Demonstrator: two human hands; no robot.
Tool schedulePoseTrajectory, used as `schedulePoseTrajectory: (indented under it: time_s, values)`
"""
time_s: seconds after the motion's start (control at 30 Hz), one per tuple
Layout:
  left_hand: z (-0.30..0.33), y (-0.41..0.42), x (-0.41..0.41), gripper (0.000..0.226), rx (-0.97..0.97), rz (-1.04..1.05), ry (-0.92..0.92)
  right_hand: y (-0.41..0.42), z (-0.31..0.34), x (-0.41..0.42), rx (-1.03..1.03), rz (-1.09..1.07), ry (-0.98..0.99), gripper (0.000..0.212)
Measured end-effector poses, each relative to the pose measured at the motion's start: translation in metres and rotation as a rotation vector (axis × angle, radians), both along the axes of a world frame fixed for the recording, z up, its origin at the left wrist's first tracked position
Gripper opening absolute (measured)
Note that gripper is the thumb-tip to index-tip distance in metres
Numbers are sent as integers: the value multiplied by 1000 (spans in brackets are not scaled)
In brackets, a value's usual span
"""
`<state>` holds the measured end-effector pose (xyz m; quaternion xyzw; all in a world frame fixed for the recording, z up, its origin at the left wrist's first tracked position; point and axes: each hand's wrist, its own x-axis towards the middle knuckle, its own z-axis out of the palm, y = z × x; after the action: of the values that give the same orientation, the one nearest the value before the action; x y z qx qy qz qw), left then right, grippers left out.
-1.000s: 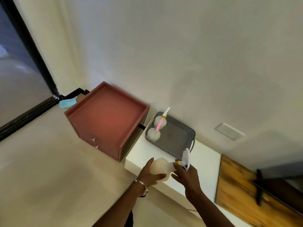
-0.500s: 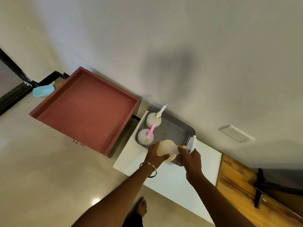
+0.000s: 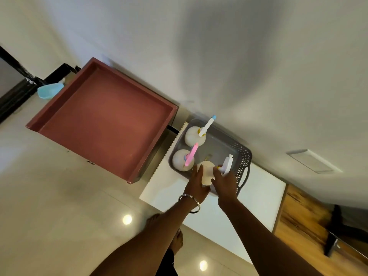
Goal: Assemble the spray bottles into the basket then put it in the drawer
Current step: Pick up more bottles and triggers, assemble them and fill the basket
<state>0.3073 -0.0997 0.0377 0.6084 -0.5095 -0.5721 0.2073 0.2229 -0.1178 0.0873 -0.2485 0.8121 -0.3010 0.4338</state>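
A grey perforated basket [image 3: 242, 154] sits on a white surface against the wall. Two round white spray bottles stand inside it, one with a blue-tipped head [image 3: 194, 136] at the far left and one with a pink head [image 3: 181, 160] nearer me. A third white bottle [image 3: 207, 171] with a white trigger head hangs over the basket's near edge. My left hand [image 3: 197, 185] cups its round body. My right hand [image 3: 225, 183] grips its neck and trigger head. Left of the basket, a reddish-brown drawer [image 3: 105, 120] stands pulled out.
The white surface [image 3: 256, 198] extends right to a wooden top [image 3: 310, 216] carrying a dark object. A light-blue object [image 3: 49, 90] lies behind the drawer's far corner. A white wall plate [image 3: 313, 161] sits right of the basket. Glossy floor and my feet lie below.
Both hands carried the white-headed bottle from the near edge of the white surface forward to the basket. The view has swung down and closer.
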Motion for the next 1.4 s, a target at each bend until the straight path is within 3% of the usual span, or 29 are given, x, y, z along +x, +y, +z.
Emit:
schedulePoseTrajectory:
  time_s: [0.23,0.73,1.0,1.17,1.4]
  values:
    - [-28,3,2,69,-33,-167,-217,-1,-22,8,65,35,-26,28]
    - [-41,-5,5,63,18,-117,-165,-10,-31,13,140,133,-74,17]
    - [-32,13,16,69,25,19,-110,11,-10,3,132,254,-58,42]
    - [-20,56,39,76,103,58,-152,52,8,5,202,303,-20,71]
    - [5,160,85,80,76,177,-142,152,33,28,154,429,-35,69]
